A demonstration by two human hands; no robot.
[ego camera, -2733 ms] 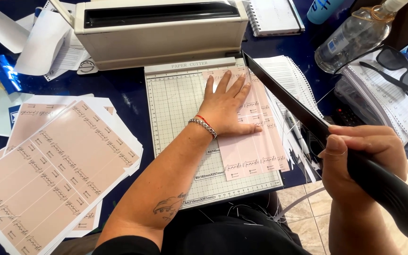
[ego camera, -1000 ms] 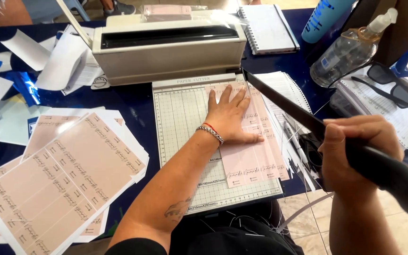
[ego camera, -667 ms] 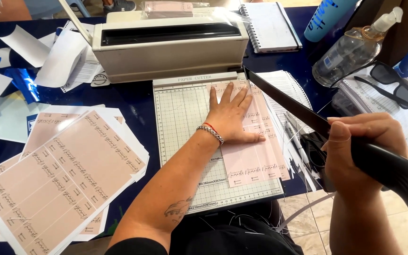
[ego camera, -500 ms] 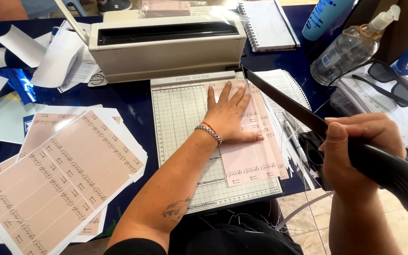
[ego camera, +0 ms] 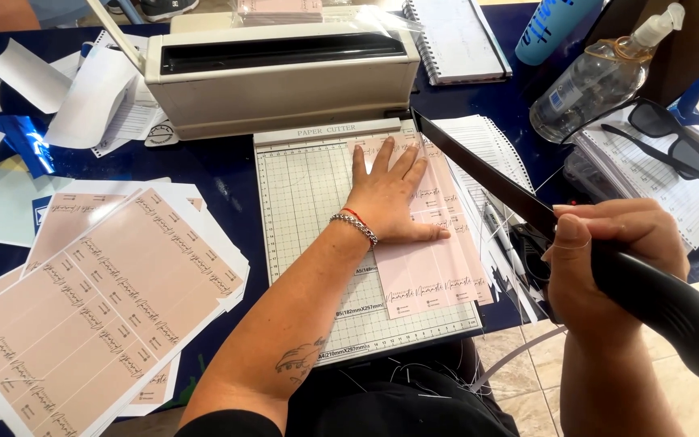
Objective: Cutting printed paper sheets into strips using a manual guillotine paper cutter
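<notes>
The left hand (ego camera: 390,198) lies flat with fingers (ego camera: 387,158) spread, pressing the pink sheets (ego camera: 430,271) onto the gridded cutter board (ego camera: 305,210) (their right edge under the raised blade (ego camera: 483,174)), while the right hand (ego camera: 604,263) is wrapped tight around the black handle (ego camera: 665,307).

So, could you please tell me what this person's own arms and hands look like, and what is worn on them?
Both arms are bare, with no sleeves or gloves in view. The left hand has a silver chain bracelet and a thin red cord at the wrist, and a dark tattoo marks the left forearm near the elbow. The right hand shows no rings, watch or bracelet.
</notes>
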